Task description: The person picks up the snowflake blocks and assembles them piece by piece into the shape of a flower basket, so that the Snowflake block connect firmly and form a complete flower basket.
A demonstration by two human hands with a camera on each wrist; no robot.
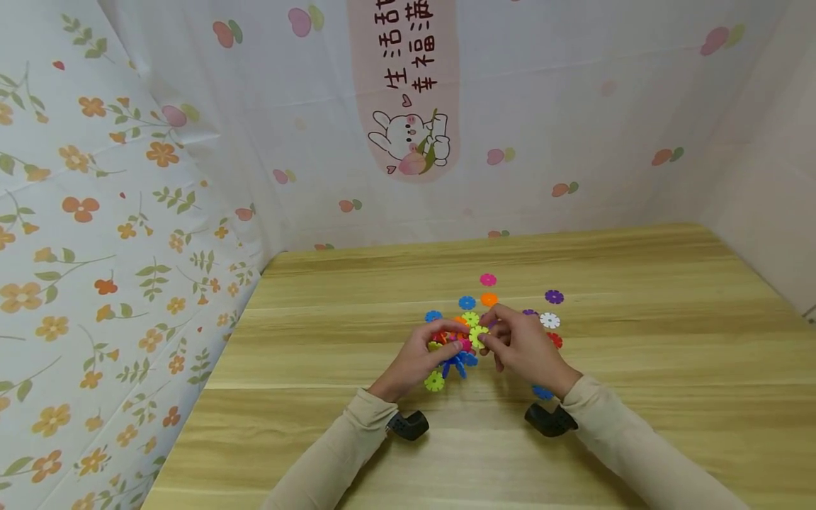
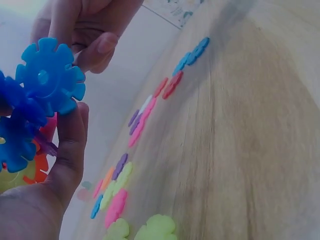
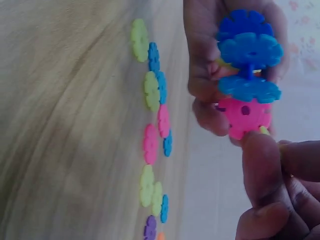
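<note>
Cluster (image 1: 456, 363) of notched plastic discs: up off the table, in front of the person, between the two hands. Blue and dark blue discs on its near side, pink, orange and yellow-green among the rest; one pink disc (image 3: 245, 117) sits just below the blue ones in the right wrist view

Left hand (image 1: 417, 358): fingers curled round the cluster, thumb on the near side, firm hold

Right hand (image 1: 528, 347): thumb and fingers nearly closed, pinching a yellow-green disc (image 1: 478, 336) at the cluster's right side. Its edge shows at the pink disc's rim; cannot tell whether it is slotted in

Loose discs, lying flat on the table (image 1: 287, 425) around and beyond the hands: pink (image 1: 487, 280) farthest back, orange (image 1: 489, 299) just in front of it, blue (image 1: 467, 303) beside the orange. To the right, purple (image 1: 554, 297), white (image 1: 550, 321) and red (image 1: 556, 341), the red partly behind the right hand. One blue disc (image 1: 542, 392) near the right wrist

Outward: pale sleeves (image 1: 644, 439) on both arms, a black device (image 1: 409, 426) under the left wrist; flowered cloth (image 1: 83, 283) at left, rabbit print (image 1: 409, 138) on the cloth behind
</note>
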